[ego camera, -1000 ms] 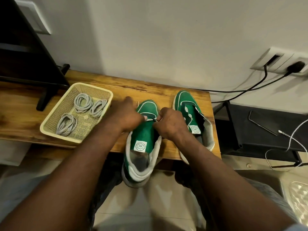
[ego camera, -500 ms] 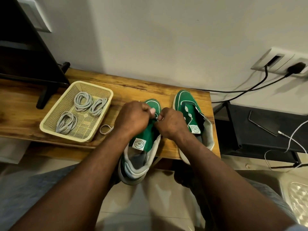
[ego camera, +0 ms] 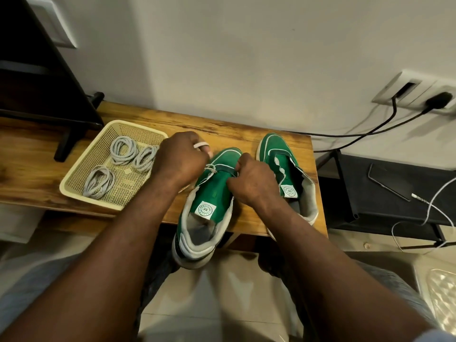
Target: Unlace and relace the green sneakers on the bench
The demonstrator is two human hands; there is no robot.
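Observation:
Two green sneakers stand on the wooden bench [ego camera: 222,129]. The left sneaker [ego camera: 209,201] hangs with its heel over the bench's front edge. My left hand [ego camera: 181,160] grips a white lace [ego camera: 209,169] that runs into the sneaker's front eyelets and loops over one finger. My right hand [ego camera: 251,180] pinches the sneaker's right eyelet edge near the toe. The right sneaker [ego camera: 281,159] stands untouched beside it, with no lace visible in it.
A cream mesh basket [ego camera: 74,191] at the left holds three coiled grey laces [ego camera: 123,150]. A dark TV stand foot [ego camera: 66,144] sits further left. Right of the bench is a black shelf [ego camera: 385,193] with a phone and white cable; black cords run to a wall socket [ego camera: 419,95].
My left hand has moved left and back, drawing the lace out from the sneaker's front eyelets. The sneaker has shifted slightly; my right hand stays at the eyelet edge.

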